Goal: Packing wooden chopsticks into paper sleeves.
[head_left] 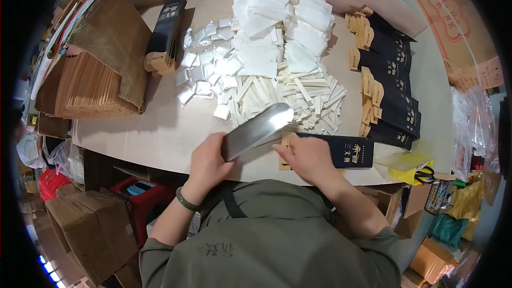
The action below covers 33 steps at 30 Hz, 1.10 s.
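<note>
My left hand (209, 159) is closed on the lower end of a long, flat, shiny silver piece (256, 130) with a rounded far end. This piece slants up to the right in front of the piles. To its right, my right hand (308, 158) grips the tan end of a black paper sleeve (352, 152), which lies crosswise near the table's front edge. Part of the sleeve is hidden under the hand. Just beyond both hands lies a heap of narrow white paper strips (314, 96). Small shiny square packets (205, 72) are scattered to the left of that heap.
Stacks of folded white napkins (266, 5) stand at the back. Overlapping black sleeves (392, 80) line the right side; another bundle of sleeves (166, 29) lies back left. A carton of brown card (96, 82) stands left. Scissors (425, 175) hang near the right front edge.
</note>
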Motion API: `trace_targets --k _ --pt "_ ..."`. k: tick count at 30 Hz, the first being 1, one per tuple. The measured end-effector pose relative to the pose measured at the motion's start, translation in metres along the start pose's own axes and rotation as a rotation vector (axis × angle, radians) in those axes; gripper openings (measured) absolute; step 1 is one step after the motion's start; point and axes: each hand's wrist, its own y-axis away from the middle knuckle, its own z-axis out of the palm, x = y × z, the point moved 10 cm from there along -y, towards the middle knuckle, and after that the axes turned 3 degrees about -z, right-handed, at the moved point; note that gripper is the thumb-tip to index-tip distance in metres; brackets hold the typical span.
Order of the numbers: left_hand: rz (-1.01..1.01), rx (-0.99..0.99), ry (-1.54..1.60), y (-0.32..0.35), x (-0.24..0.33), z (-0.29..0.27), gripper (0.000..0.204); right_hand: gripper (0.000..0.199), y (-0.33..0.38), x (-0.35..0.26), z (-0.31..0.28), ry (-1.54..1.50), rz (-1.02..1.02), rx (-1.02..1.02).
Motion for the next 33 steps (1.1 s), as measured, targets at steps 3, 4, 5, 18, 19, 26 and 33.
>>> trace_targets --k 3,4,5,18,19,26,33 --pt "0.047 0.040 -0.102 0.008 0.000 -0.010 0.055 0.027 -0.001 -0.009 0.007 0.009 0.012 0.086" --pt "0.044 -0.019 -0.103 0.012 -0.001 -0.007 0.058 0.024 -0.004 -0.010 0.007 0.016 0.010 0.096" --pt "0.042 -0.016 -0.102 0.015 -0.002 -0.012 0.058 0.024 -0.005 -0.009 0.008 0.017 0.007 0.096" --pt "0.273 0.152 -0.158 -0.041 -0.016 -0.061 0.052 0.015 -0.048 -0.054 -0.028 -0.187 -0.254 0.291" --pt "0.276 0.162 -0.157 -0.054 -0.028 -0.067 0.052 0.016 -0.049 -0.051 -0.051 -0.120 -0.326 0.483" --pt "0.040 0.304 -0.261 -0.080 -0.078 -0.090 0.029 0.013 -0.081 -0.021 -0.028 -0.048 -0.290 0.184" --pt "-0.039 0.354 0.205 -0.020 -0.059 -0.083 0.019 0.010 -0.133 0.001 -0.072 -0.244 -0.169 0.382"
